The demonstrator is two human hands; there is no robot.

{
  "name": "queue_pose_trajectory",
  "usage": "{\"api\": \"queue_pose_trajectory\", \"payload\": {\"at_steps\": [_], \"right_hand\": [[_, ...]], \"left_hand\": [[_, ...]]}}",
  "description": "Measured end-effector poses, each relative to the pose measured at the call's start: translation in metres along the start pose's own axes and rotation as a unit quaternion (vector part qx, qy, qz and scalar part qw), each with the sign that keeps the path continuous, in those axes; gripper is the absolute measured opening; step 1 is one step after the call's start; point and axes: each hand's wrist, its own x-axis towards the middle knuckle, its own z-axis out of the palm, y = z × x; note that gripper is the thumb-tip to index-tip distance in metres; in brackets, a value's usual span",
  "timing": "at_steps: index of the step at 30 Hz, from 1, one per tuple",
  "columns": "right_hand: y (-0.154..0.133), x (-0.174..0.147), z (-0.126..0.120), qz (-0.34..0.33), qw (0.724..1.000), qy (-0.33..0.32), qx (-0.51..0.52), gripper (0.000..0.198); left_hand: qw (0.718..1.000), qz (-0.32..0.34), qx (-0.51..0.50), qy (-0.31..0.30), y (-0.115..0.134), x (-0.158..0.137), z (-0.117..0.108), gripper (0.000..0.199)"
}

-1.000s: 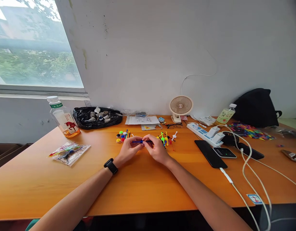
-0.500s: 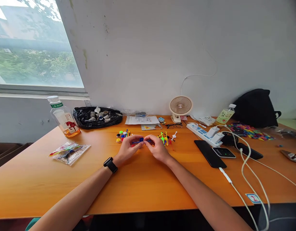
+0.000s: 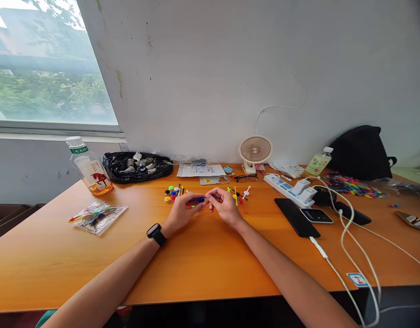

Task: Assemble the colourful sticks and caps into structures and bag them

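Note:
Between the fingertips of both hands is a small blue plastic piece [image 3: 198, 199] with a thin arm, partly hidden by the fingers. My left hand [image 3: 182, 210], with a black watch on its wrist, pinches its left side. My right hand [image 3: 225, 208] is closed on its right end, thumb against the fingers. Just behind the left hand lies a group of small coloured plastic parts [image 3: 167, 199], round ones and arrow-shaped ones. Behind the right hand lie a yellow arrow-shaped piece [image 3: 235, 196] and a white one [image 3: 246, 192].
At left are a clear plastic packet [image 3: 99, 218], a large bottle [image 3: 93, 171] and a black bag of scraps [image 3: 109, 166]. Papers [image 3: 200, 171], glasses [image 3: 247, 178] and a small fan [image 3: 255, 149] stand behind. To the right, a phone [image 3: 295, 216], power strip [image 3: 281, 187] and cables [image 3: 362, 239].
Both hands stay together around the blue piece. The right hand has turned a little and its fingers have curled further under. The blue piece has shifted slightly between the fingers.

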Motion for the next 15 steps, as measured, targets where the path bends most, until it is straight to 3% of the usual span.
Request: {"api": "queue_pose_trajectory", "payload": {"at_steps": [7,12,15], "right_hand": [[0.003,0.001,-0.003,0.001,1.000,-0.003,0.001,0.033],[-0.001,0.001,-0.004,-0.006,1.000,0.024,-0.005,0.029],[-0.004,0.000,-0.004,-0.054,0.997,0.040,-0.046,0.023]], "left_hand": [[0.989,-0.084,-0.118,0.021,-0.003,0.002,-0.003,0.043],[0.948,-0.195,-0.246,-0.046,0.014,0.004,-0.008,0.046],[0.919,-0.235,-0.312,-0.043,0.019,0.005,-0.009,0.046]]}}
